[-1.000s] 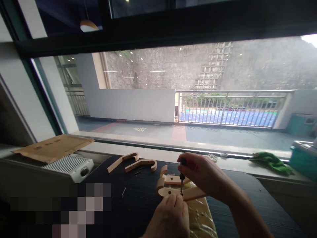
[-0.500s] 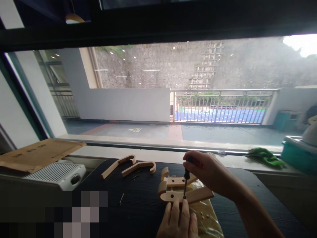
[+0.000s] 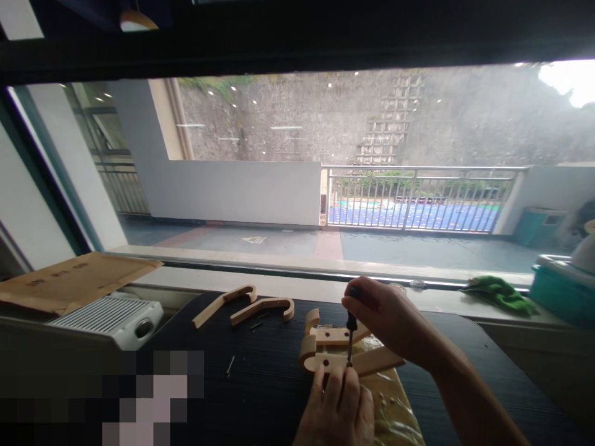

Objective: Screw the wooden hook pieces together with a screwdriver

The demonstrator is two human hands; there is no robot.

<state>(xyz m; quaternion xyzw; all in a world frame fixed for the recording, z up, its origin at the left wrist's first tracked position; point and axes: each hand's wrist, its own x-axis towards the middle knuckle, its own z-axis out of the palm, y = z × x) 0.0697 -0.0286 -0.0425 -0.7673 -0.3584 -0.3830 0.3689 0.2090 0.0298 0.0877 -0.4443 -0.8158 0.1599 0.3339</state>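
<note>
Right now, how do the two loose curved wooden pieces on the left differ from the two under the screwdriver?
The loose pair lies on the bare black table, untouched; the worked pair rests partly on a plastic bag, the left hand at its near edge. The loose pair has no tool on it; the screwdriver in the right hand stands upright on the worked pair. All are pale wood with hooked ends.
</note>
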